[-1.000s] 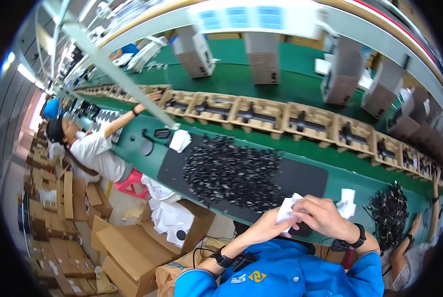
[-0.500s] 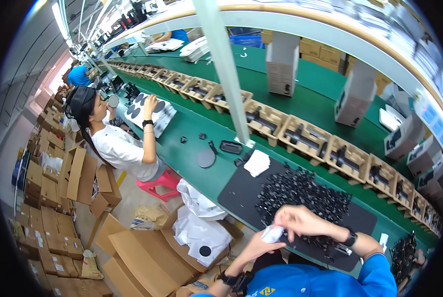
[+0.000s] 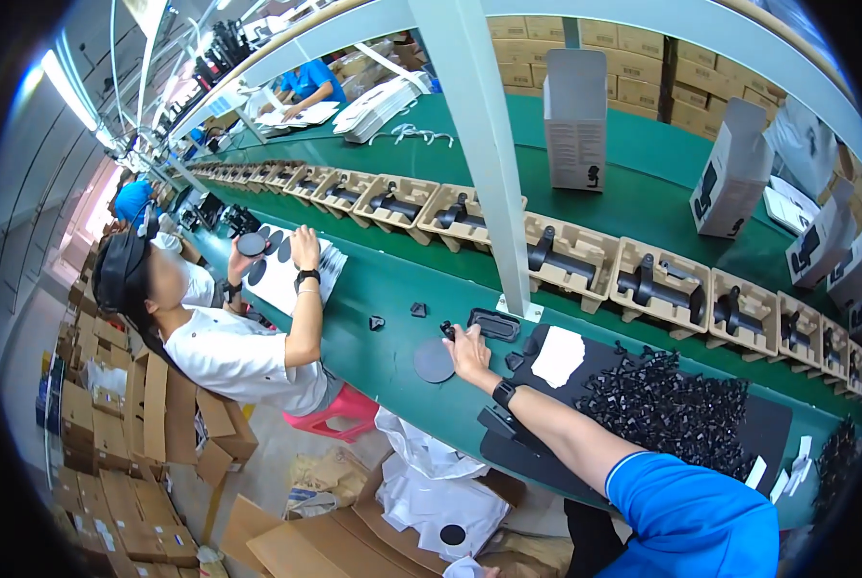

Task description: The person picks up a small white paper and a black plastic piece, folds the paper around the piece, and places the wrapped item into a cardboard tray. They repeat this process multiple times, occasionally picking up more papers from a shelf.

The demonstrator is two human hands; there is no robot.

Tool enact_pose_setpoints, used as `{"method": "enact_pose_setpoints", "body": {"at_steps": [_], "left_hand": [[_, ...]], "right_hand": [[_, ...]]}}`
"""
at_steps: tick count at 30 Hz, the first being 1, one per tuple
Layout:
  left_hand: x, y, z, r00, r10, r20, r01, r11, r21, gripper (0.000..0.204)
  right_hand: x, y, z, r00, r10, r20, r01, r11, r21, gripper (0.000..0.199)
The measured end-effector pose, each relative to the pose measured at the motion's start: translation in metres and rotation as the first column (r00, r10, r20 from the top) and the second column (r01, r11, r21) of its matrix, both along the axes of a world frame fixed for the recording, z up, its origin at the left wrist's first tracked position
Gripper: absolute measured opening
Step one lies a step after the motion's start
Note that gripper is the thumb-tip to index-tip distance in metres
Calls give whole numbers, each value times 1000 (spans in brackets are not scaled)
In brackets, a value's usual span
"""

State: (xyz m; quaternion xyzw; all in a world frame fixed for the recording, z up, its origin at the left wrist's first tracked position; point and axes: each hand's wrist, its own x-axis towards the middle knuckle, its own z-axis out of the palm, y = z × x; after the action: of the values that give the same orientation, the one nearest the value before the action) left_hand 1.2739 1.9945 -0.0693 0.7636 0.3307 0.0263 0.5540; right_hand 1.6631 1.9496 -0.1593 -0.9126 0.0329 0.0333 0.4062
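My right hand [image 3: 469, 354], with a dark watch on its wrist, reaches left across the green bench. Its fingers close around a small black part [image 3: 447, 330] beside a dark grey disc [image 3: 434, 360]. Just beyond the hand lies a black oblong tray [image 3: 495, 325]. Only a fingertip of my left hand [image 3: 491, 571] shows at the lower edge, next to a whitish piece [image 3: 464, 568]; the rest is cut off. Under my right forearm, a black mat [image 3: 527, 445] carries a heap of small black parts [image 3: 667, 400] and a stack of white sheets [image 3: 558, 355].
A row of pulp trays [image 3: 570, 260] with black parts runs behind a grey post [image 3: 479, 144]. Upright printed boxes [image 3: 575, 120] stand farther back. At left, a co-worker in a white shirt [image 3: 248, 361] handles dark discs. Open cartons [image 3: 325, 539] stand below the bench.
My right hand has left my left hand and stretched out leftward to the small black part. My left hand has dropped to the lower edge. The view has shifted; the co-worker now lifts a disc.
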Motion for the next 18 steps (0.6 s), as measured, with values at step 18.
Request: {"method": "enact_pose_setpoints", "body": {"at_steps": [18], "left_hand": [[173, -176, 140, 327, -737, 591, 910, 414, 13, 65]], "right_hand": [[-268, -320, 207, 853, 518, 66, -503, 780, 373, 40]]}}
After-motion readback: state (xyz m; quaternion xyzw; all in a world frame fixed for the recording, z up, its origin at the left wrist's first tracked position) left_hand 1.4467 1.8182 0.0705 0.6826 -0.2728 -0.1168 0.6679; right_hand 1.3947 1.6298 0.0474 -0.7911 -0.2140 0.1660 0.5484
